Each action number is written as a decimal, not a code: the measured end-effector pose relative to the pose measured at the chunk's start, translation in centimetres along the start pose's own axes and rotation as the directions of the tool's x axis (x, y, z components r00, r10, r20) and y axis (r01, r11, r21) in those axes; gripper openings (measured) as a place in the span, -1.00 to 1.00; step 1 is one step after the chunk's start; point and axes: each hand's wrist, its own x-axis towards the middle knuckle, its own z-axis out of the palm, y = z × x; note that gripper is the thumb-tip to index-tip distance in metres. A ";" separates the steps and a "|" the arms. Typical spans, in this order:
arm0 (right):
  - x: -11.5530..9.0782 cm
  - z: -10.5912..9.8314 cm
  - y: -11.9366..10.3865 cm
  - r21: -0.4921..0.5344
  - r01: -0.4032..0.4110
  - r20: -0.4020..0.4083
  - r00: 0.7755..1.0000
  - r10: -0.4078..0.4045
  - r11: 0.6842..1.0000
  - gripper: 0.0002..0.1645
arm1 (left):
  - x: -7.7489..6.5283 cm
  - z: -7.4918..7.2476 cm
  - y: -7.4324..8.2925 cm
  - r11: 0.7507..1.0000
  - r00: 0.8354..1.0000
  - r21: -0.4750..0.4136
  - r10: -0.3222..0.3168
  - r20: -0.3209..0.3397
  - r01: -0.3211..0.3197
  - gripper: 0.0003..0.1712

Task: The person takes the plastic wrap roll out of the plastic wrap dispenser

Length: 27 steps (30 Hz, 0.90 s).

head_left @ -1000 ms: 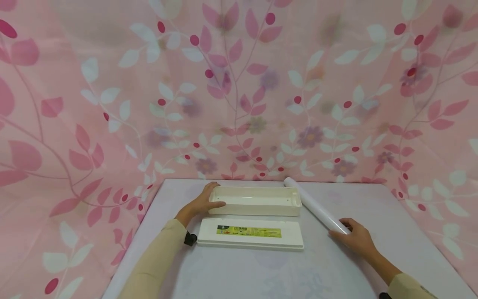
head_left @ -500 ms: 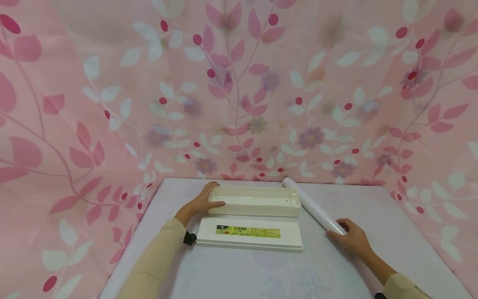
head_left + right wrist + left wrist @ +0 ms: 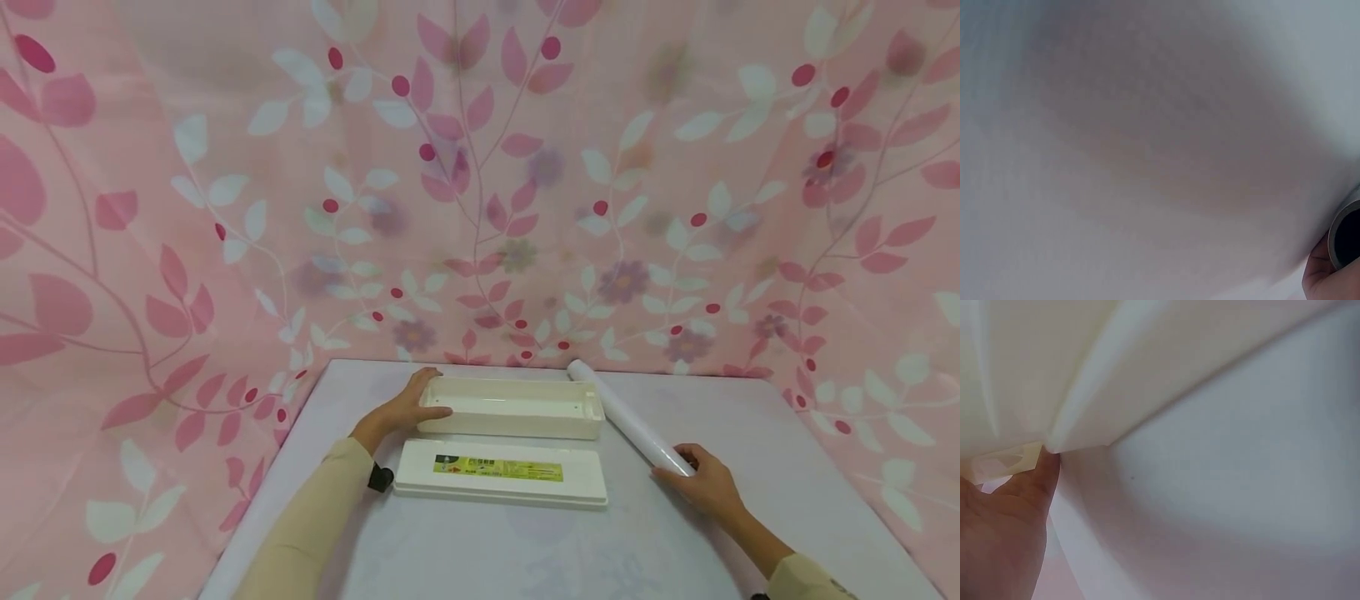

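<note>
A long cream plastic box, open at the top, stands near the back of the table. My left hand grips its left end, thumb over the near wall and fingers at the far side. In the left wrist view the hand touches the box at its edge. In front of the box lies its white lid with a yellow-green label. My right hand holds the near end of a shiny white roll of plastic wrap, which slants away to the back. The right wrist view shows the roll's dark hollow end.
A pale patterned cloth covers the table. Pink floral fabric hangs behind it and along both sides. The far end of the roll lies close to the box's right end.
The head view has shifted slightly. Both hands keep their holds, on the box and on the roll, with hardly any movement.
</note>
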 end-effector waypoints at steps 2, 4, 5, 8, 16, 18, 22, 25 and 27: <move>0.0 0.0 -0.1 -0.005 0.000 -0.009 1.000 0.000 1.000 -0.08 | 0.1 -0.2 0.2 0.999 1.000 0.040 0.007 0.012 -0.008 0.08; -0.1 0.1 -0.2 -0.005 -0.008 -0.007 1.000 0.008 1.000 -0.08 | 0.2 -0.5 0.3 0.997 1.000 0.076 0.011 0.017 -0.013 0.08; -0.1 0.1 -0.4 -0.003 -0.015 -0.005 1.000 0.015 1.000 -0.07 | 0.3 -0.7 0.4 0.996 1.000 0.084 0.014 0.015 -0.015 0.07; -0.1 0.1 -0.7 0.004 -0.035 0.010 0.999 0.035 0.999 -0.05 | 0.3 -0.9 0.6 0.994 1.000 0.109 0.000 0.017 -0.002 0.07; -0.3 0.0 -0.7 -0.005 -0.041 0.024 0.999 0.041 0.999 -0.05 | 0.2 -0.8 0.5 0.991 1.000 0.132 0.000 0.012 -0.001 0.18; -0.4 0.0 -0.7 -0.012 -0.044 0.025 0.999 0.045 0.999 -0.05 | 0.2 -0.7 0.4 0.990 1.000 0.138 -0.004 0.018 0.001 0.19; -0.4 -0.1 -0.8 -0.006 -0.041 0.024 0.999 0.041 0.999 -0.05 | 0.2 -0.7 0.4 0.991 1.000 0.131 0.004 0.023 -0.007 0.14; -0.5 -0.2 -1.0 0.004 -0.042 0.030 0.999 0.042 0.999 -0.04 | 0.1 -0.8 0.4 0.992 0.999 0.124 0.020 0.026 -0.023 0.11; -0.5 -0.2 -1.1 0.008 -0.050 0.034 0.998 0.050 0.999 -0.03 | 0.1 -1.1 0.5 0.992 0.999 0.117 0.035 0.027 -0.037 0.10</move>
